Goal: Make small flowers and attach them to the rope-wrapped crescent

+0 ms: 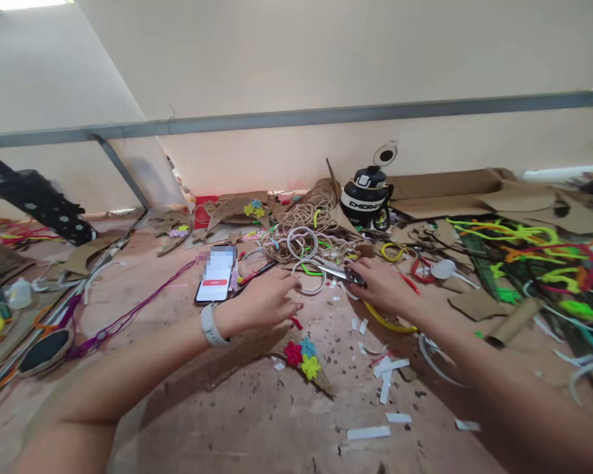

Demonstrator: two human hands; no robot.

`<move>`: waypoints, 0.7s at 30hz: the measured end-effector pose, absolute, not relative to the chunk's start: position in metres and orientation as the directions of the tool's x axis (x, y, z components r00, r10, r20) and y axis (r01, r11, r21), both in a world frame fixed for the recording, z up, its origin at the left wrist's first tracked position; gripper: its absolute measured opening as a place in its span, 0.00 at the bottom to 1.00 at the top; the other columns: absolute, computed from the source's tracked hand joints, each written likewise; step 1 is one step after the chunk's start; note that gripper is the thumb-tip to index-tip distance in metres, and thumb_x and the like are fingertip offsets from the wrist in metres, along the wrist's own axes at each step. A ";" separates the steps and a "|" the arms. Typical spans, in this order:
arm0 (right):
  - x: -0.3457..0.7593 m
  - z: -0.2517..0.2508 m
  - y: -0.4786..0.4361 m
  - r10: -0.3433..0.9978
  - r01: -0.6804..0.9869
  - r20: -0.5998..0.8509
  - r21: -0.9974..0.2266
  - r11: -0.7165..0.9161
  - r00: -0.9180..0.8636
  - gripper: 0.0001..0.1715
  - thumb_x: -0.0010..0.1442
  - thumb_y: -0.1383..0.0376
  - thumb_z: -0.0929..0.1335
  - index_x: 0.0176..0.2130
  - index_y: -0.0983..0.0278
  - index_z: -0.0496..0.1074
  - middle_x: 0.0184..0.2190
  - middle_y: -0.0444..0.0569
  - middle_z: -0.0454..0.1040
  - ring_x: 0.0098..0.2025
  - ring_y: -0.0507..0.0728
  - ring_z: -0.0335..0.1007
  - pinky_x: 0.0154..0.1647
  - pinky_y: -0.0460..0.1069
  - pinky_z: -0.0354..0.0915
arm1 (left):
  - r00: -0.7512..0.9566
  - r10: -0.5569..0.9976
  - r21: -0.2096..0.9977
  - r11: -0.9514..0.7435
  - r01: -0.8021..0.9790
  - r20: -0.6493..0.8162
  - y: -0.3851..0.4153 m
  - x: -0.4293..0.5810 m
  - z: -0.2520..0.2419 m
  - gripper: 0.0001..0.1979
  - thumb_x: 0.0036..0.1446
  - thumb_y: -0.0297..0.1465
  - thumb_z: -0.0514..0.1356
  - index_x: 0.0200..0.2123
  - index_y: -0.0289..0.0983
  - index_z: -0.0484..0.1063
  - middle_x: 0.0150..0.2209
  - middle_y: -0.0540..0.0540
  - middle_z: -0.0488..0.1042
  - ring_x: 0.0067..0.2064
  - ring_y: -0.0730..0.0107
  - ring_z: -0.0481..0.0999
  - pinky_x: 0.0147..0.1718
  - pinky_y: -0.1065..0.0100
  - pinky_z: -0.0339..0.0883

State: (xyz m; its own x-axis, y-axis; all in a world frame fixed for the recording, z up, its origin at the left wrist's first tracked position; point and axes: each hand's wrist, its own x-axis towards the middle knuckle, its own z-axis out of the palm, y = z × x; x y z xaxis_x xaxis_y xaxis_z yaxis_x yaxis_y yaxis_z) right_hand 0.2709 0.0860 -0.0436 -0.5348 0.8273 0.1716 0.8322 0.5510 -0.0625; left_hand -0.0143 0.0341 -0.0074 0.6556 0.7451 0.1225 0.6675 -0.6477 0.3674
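My right hand (pixel 375 280) is wrapped around the dark handle of a pair of scissors (pixel 332 268), whose silver blades point left. Across from it, my left hand (pixel 269 299) reaches over the table with its fingers apart and nothing visible in them. Its fingertips are close to a white ring (pixel 312 291); whether they touch it I cannot tell. Behind that ring lies another white ring (pixel 302 243) on a tangle of brown twine (pixel 309 214). Below my left hand rests a twine-covered curved piece (pixel 244 355) bearing red, blue and yellow flowers (pixel 301 359).
A phone (pixel 216 276) with a lit screen lies left of my left hand. A black bottle (pixel 366 197) stands at the back, and a black tumbler (pixel 39 204) leans at far left. White strips (pixel 369 432), cardboard (pixel 439 191) and neon cords (pixel 508 230) are scattered about.
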 end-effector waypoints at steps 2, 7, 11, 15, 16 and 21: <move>0.268 -0.047 0.087 0.824 0.836 0.179 -0.020 0.549 -0.537 0.11 0.57 0.65 0.65 0.40 0.66 0.73 0.36 0.59 0.74 0.39 0.64 0.69 0.39 0.55 0.62 | 0.697 0.710 0.262 -0.694 0.670 0.100 0.053 0.001 -0.010 0.14 0.58 0.33 0.57 0.47 0.34 0.70 0.44 0.39 0.72 0.46 0.59 0.72 0.44 0.62 0.68; 0.263 -0.044 0.059 0.813 0.833 0.198 0.029 0.553 -0.547 0.12 0.60 0.66 0.64 0.44 0.64 0.72 0.36 0.55 0.74 0.38 0.62 0.68 0.37 0.52 0.60 | 0.722 0.683 0.090 -0.730 0.677 0.108 0.096 0.022 -0.017 0.18 0.55 0.26 0.53 0.50 0.33 0.68 0.47 0.39 0.71 0.48 0.58 0.72 0.47 0.61 0.68; 0.268 -0.040 0.034 0.734 0.758 0.214 0.056 0.650 -0.645 0.16 0.56 0.73 0.65 0.44 0.63 0.71 0.37 0.53 0.74 0.39 0.60 0.68 0.39 0.52 0.61 | 0.724 0.686 0.057 -0.727 0.684 0.068 0.120 0.019 -0.015 0.24 0.52 0.26 0.56 0.54 0.32 0.65 0.53 0.36 0.68 0.54 0.57 0.68 0.52 0.62 0.65; 0.269 -0.046 0.020 0.646 0.672 0.210 0.081 0.736 -0.734 0.19 0.53 0.75 0.64 0.44 0.65 0.72 0.35 0.53 0.74 0.37 0.60 0.68 0.40 0.54 0.61 | 0.712 0.701 -0.053 -0.710 0.703 0.049 0.131 0.017 -0.014 0.28 0.49 0.29 0.60 0.55 0.33 0.64 0.57 0.36 0.66 0.57 0.54 0.66 0.52 0.60 0.64; 0.268 -0.048 0.018 0.642 0.666 0.206 0.074 0.743 -0.739 0.20 0.52 0.75 0.64 0.45 0.65 0.72 0.35 0.53 0.74 0.37 0.60 0.68 0.41 0.55 0.61 | 0.703 0.710 -0.092 -0.698 0.711 0.045 0.133 0.017 -0.015 0.26 0.48 0.28 0.61 0.53 0.33 0.66 0.55 0.36 0.67 0.55 0.54 0.67 0.51 0.59 0.65; 0.259 -0.049 0.013 0.643 0.649 0.141 -0.008 0.761 -0.753 0.20 0.51 0.76 0.64 0.44 0.65 0.72 0.36 0.53 0.74 0.39 0.61 0.68 0.42 0.56 0.62 | 0.681 0.731 -0.173 -0.665 0.726 0.047 0.141 0.018 -0.018 0.13 0.50 0.21 0.56 0.40 0.31 0.72 0.46 0.35 0.72 0.48 0.54 0.71 0.46 0.58 0.66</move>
